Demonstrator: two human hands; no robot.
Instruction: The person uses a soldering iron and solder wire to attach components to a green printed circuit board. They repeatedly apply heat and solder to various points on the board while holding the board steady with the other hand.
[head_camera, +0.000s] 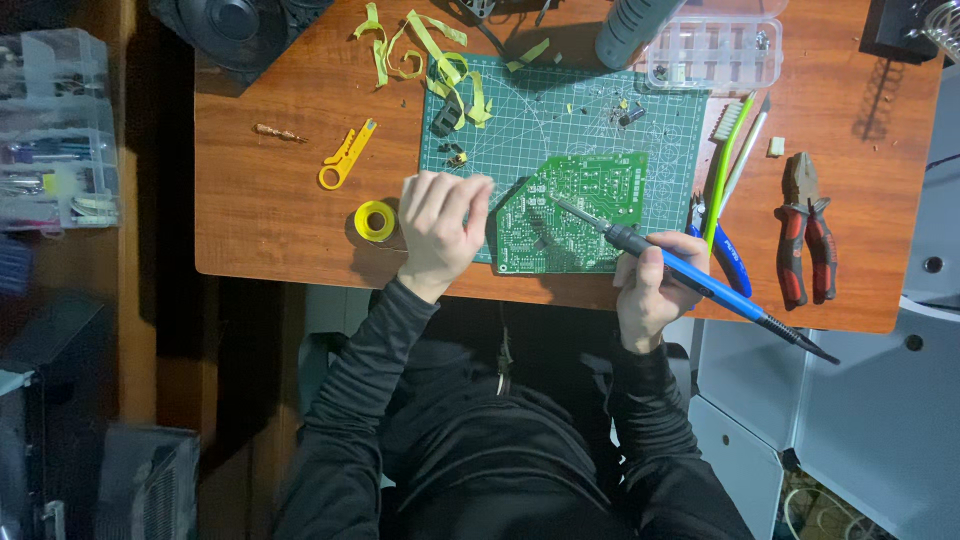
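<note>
Wooden table (260, 200) carried a green cutting mat (660, 130). On the mat lay a green circuit board (575, 205). The right hand (650, 290) gripped a blue soldering iron (690, 272), its tip on the board. The left hand (440, 225) rested at the board's left edge. Just left of it sat a yellow tape roll (375, 220). Red pliers (805, 235), a clear organiser box (715, 50), a yellow stripper (345, 155) and green strips (420, 50) lay about.

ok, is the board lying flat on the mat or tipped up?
Tipped up. The left hand props the circuit board by its left edge over the cutting mat; its shadow shows beneath.
</note>
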